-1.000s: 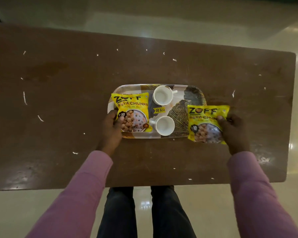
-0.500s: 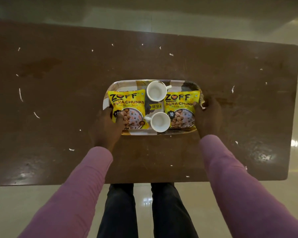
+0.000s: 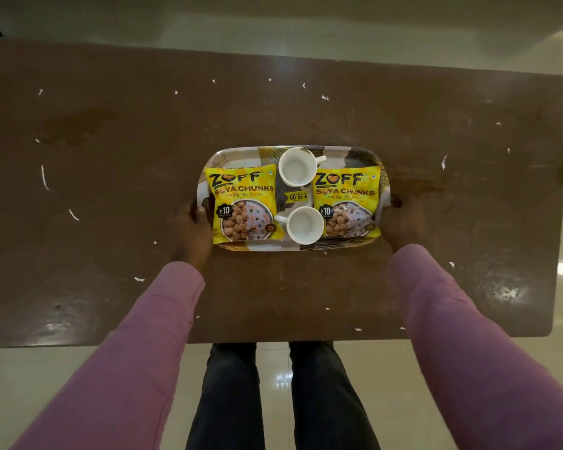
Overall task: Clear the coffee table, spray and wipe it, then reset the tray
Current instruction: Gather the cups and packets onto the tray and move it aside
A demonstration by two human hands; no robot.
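- Tray [image 3: 264, 247] mid-table, fully loaded: yellow packets [image 3: 242, 206] at either end, white cups [image 3: 297, 166] between them.
- The left hand [image 3: 192, 228] grips the tray's left end, thumb over the rim. The right hand [image 3: 403, 222] holds the right end; the fingers underneath are hidden.
- By my reckoning the clearing is nearly done and the tray looks ready to lift away. Spraying, wiping and resetting all remain.
- The coffee table [image 3: 306, 287] is dark brown and flecked with white scraps [image 3: 44, 177], with a dull stain [image 3: 78, 125] far left.
- Glossy pale floor tiles [image 3: 306, 17] lie all round, catching lamp glare.
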